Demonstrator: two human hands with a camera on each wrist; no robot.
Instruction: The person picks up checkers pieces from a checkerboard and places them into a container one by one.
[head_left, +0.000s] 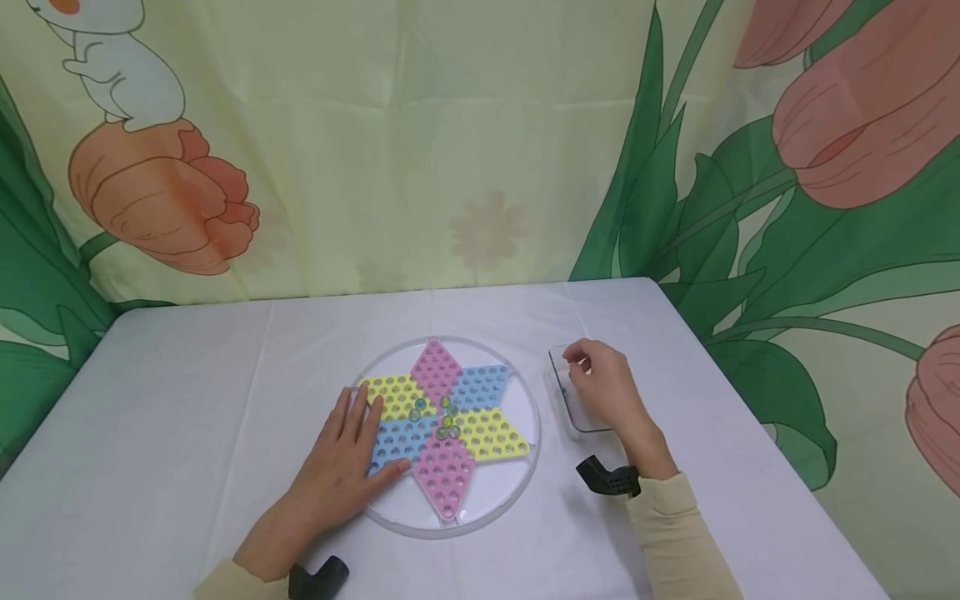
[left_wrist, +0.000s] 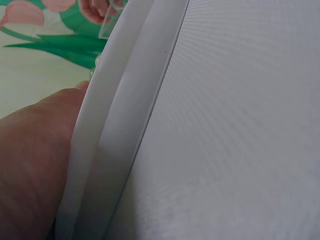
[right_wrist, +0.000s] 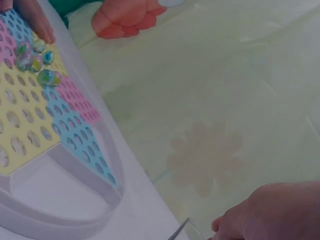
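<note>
A round white Chinese checkers board (head_left: pixel 502 487) with a pink, blue and yellow star lies on the table. Several glass marbles (head_left: pixel 447 422) sit clustered near its centre. My left hand (head_left: pixel 337 467) rests on the board's left side, fingers spread and thumb across the lower blue section. To the right of the board stands a small clear plastic box (head_left: pixel 572 408). Over it my right hand (head_left: pixel 606 385) hovers with bent fingers, thumb and index close together at the box's far end. I cannot tell whether a marble is between those fingertips.
White cloth covers the table (head_left: pixel 172 417). Behind it hangs a curtain (head_left: pixel 487 150) printed with tulips and a white animal figure. A black wrist camera (head_left: pixel 609 479) sits on the right wrist, and another camera (head_left: pixel 318 577) on the left.
</note>
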